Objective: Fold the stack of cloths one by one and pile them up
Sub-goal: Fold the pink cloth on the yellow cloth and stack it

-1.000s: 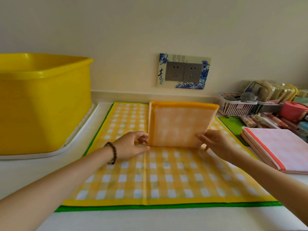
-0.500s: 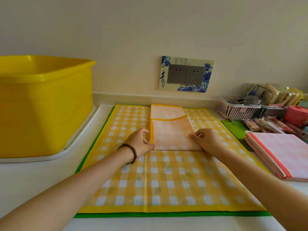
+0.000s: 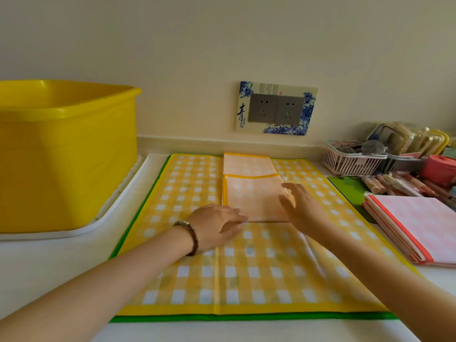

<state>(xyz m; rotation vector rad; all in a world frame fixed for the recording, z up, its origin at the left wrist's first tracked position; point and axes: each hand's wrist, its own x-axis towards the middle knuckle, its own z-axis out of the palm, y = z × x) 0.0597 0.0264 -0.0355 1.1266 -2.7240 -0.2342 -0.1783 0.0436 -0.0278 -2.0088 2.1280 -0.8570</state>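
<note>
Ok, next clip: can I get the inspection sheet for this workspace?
Surface: white counter; yellow checked cloth spread flat over a green cloth.
Job's things: folded orange cloth on the checked cloth; pile of folded pink cloths at right.
Clutter: yellow tub on a white tray; pink basket, red pot.
Hands: left hand flat, fingers at the orange cloth's near corner; right hand open over its right edge, blurred.
Cables: nothing seen.
Surroundings: double wall socket, nothing plugged in.

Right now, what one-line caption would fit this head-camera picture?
Left hand and right hand flank a folded orange cloth lying on a spread yellow checked cloth, pink folded pile at right.
</note>
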